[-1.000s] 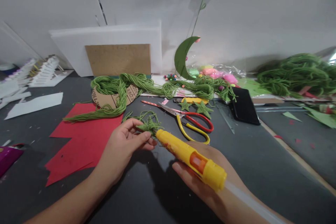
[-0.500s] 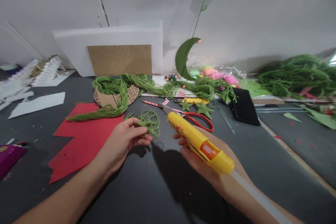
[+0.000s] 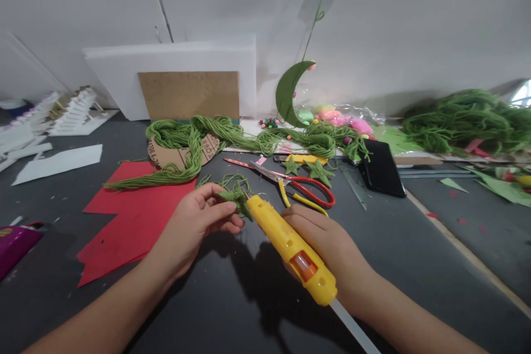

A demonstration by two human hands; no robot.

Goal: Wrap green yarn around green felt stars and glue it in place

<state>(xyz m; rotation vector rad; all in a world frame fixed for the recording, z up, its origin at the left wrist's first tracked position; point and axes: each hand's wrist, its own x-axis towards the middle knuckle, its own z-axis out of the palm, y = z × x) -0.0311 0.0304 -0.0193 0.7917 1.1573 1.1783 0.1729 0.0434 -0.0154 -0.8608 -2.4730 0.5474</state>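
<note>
Pinched in the fingers of my left hand [image 3: 207, 213] is a green yarn-wrapped star [image 3: 237, 197], with loose strands of yarn behind it. My right hand [image 3: 327, 249] is wrapped round a yellow hot glue gun [image 3: 290, 243], a clear glue stick [image 3: 352, 323] sticking out of its back end. The gun's nozzle is at the star's right side; whether it touches is hard to tell. Just beyond the gun lie red-handled scissors [image 3: 315, 188] and a yellow-handled tool [image 3: 284, 192]. Two more green stars [image 3: 318, 172] rest behind the scissors.
Red sheets [image 3: 133, 227] lie at the left under green yarn wound on cardboard [image 3: 170, 149]. A green crescent moon [image 3: 288, 94] stands near the wall. Farther right are a black phone-like slab [image 3: 384, 168] and a yarn heap [image 3: 452, 121]. White boards [image 3: 112, 77] lean at the back.
My right hand has moved left and turned the glue gun, bringing its nozzle to the star. The star has tilted in my left hand. The yellow-handled tool has come into view.
</note>
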